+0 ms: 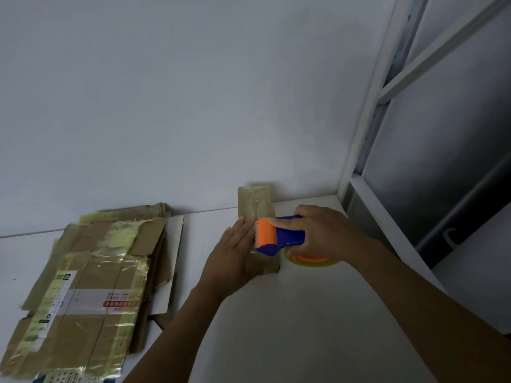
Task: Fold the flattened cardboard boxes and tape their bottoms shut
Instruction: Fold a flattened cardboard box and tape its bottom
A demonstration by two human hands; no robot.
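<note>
Your left hand and right hand meet at the far side of the white table, both forearms reaching in from the near edge

Nearest you, on the left, a stack of flattened cardboard boxes lies on the table. It is patched with yellowed glossy tape and carries a white label with red print. A white board shows from under its right edge, and the stack's far end reaches toward the wall

Farther on, your left hand lies spread flat, fingers straight and together, palm pressing on the left side of the small cardboard box. That box sits on the table right of the stack, wrapped in shiny tape, with its far end up by the wall; you cannot tell whether it touches. Your right hand is curled round the blue body of the tape dispenser, index finger stretched along its top. The dispenser's orange roller end rests on the box just beside your left fingertips. Below that hand the roll of tape shows as a yellowish ring with an orange hub, low over the table just right of the box

Beyond, the plain wall rises, and a metal shelf frame stands at the right corner
</note>
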